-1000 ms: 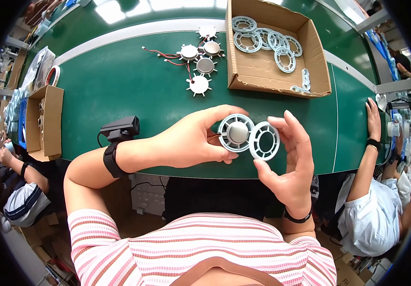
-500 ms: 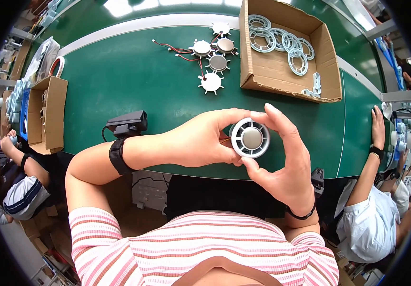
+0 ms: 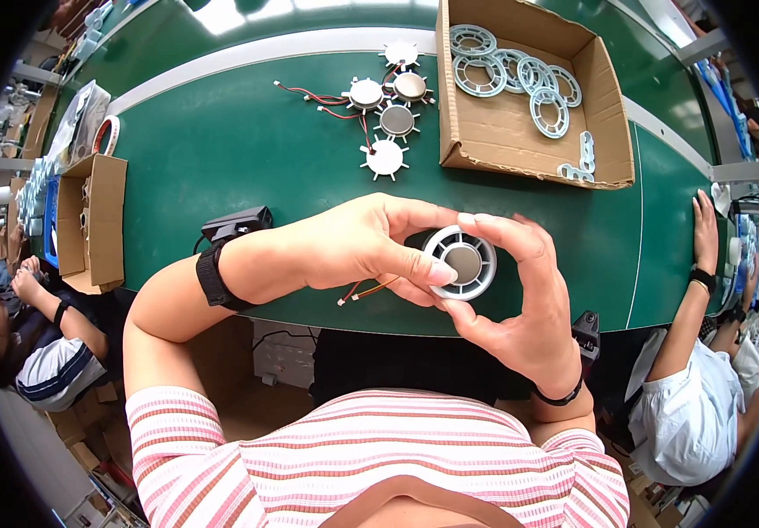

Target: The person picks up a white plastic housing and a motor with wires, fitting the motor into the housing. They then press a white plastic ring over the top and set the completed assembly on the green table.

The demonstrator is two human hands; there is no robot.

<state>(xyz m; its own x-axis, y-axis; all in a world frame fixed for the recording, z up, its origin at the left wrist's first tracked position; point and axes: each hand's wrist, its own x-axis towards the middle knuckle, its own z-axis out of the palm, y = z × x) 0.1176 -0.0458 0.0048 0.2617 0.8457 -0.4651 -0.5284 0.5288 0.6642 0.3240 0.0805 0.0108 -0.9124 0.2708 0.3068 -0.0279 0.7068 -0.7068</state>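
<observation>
Both hands hold a round white spoked ring with a grey metal disc at its middle, above the front part of the green table. My left hand is closed on its left side, with the thumb lying over the rim and onto the disc's edge. My right hand grips it from the right, fingers at the top rim and thumb at the lower rim. Thin red and orange wires with small white plugs hang out beneath my left hand. Further back lie several white spoked motor pieces, some with grey discs and red wires.
A cardboard box at the back right holds several pale rings and small pale strips. Another carton stands at the left, near a tape roll. A co-worker's hand rests on the table's right end; another person sits left.
My left thumb has moved from the ring's lower edge up onto its face. The ring has shifted slightly down, and the wires with their plugs now show below my left hand.
</observation>
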